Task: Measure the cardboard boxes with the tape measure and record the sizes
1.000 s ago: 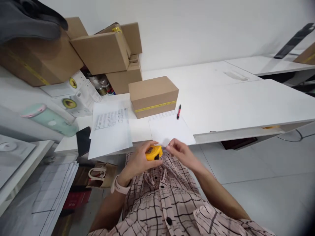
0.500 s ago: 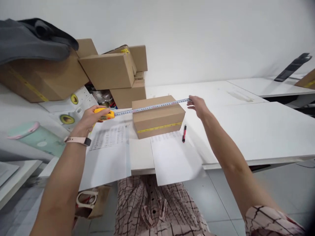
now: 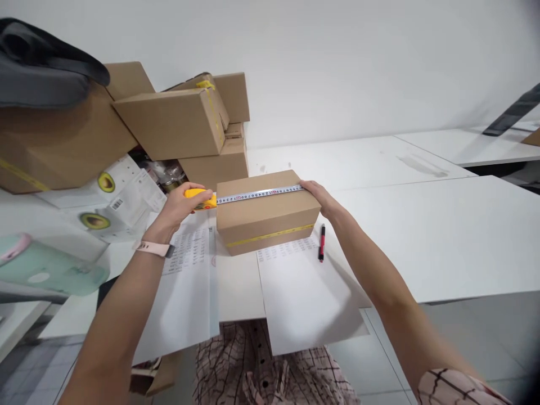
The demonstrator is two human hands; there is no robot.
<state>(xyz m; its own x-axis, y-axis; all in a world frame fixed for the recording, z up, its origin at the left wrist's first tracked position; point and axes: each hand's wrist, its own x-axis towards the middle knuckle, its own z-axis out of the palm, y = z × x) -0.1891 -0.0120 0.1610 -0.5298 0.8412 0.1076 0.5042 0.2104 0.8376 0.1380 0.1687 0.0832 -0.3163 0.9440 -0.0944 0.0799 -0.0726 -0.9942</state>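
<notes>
A brown cardboard box with a yellow strip along its front lies on the white table, partly over the printed sheets. My left hand is closed around a yellow tape measure at the box's left end. From it the marked blade runs flat across the top of the box to the right edge. There my right hand holds the blade's end in its fingertips, its fingers bent against the box's right end. The fingertips are partly hidden.
A red and black pen lies on the right sheet. A second printed sheet is at left. Stacked cartons, avocado-printed boxes and a mint-green container crowd the left side. A white wall stands behind.
My right hand has moved left to the box's right edge, and my left hand right to its left edge. Less blade is out, and it now lies on the box top.
</notes>
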